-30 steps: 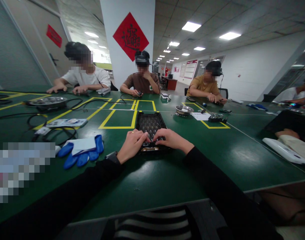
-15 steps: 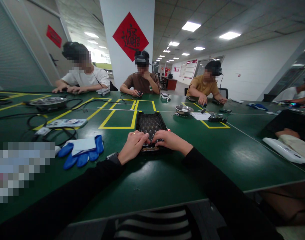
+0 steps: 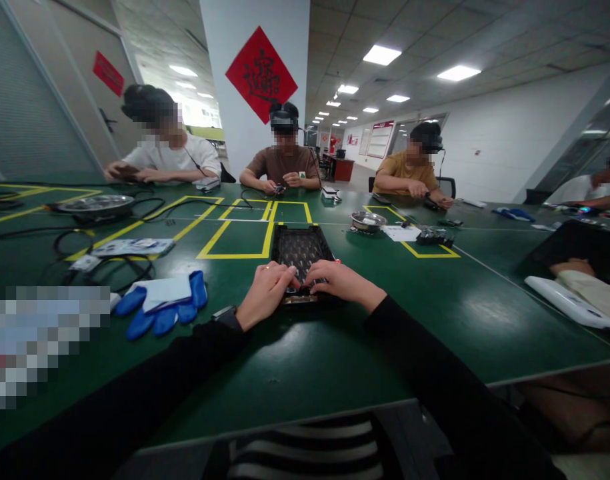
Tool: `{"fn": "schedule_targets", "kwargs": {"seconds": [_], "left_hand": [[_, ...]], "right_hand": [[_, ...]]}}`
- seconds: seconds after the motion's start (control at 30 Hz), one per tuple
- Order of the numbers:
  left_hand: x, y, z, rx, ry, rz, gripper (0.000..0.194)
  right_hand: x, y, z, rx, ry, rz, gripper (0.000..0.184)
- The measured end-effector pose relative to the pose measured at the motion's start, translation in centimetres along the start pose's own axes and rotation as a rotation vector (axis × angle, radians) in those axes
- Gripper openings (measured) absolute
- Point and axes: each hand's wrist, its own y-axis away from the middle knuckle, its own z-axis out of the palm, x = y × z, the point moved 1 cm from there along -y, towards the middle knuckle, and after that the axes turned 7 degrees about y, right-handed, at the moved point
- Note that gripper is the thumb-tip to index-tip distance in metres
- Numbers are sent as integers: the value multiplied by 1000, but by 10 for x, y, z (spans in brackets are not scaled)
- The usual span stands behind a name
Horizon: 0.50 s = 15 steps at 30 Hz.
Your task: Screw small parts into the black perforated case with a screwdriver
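A black rectangular tray (image 3: 299, 248) lies on the green table in front of me, with rows of small light-coloured pieces across its floor. Over its near left corner, my left hand (image 3: 269, 288) has its thumb and fingers drawn together, the tips reaching inside. My right hand (image 3: 337, 280) bends over the near right side, fingers curled down and closed. Both sets of fingertips almost meet at the tray's near end. Whatever small thing they pinch there is hidden by the fingers.
Left of my arm lie blue-and-white gloves (image 3: 165, 300), with black cables and a flat packet (image 3: 133, 247) beyond. Metal bowls (image 3: 369, 221) stand farther off. A white device (image 3: 567, 303) is at the right. Several people sit around the green table (image 3: 465, 313).
My hands and the tray stay almost still. Across the table, the middle person has lowered a raised hand, the left person lifts something dark, and the right person's hands have come together.
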Motion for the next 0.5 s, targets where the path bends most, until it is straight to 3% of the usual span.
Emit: {"fn": "schedule_targets", "kwargs": {"seconds": [0.07, 0.13, 0.23, 0.3, 0.4, 0.5], "left_hand": [[1, 0, 0, 3, 0, 2, 53], [1, 0, -1, 3, 3, 0, 53], [2, 0, -1, 8, 14, -13, 53], [3, 0, -2, 17, 24, -25, 51], [3, 1, -1, 25, 30, -32, 49], [2, 3, -1, 39, 24, -28, 45]], "right_hand": [[0, 1, -3, 37, 14, 24, 13], [5, 4, -6, 154, 58, 118, 15], [22, 11, -5, 439, 160, 414, 26], [38, 17, 0, 537, 194, 623, 26], [61, 26, 11, 405, 132, 784, 18], [77, 32, 18, 285, 15, 900, 21]]}}
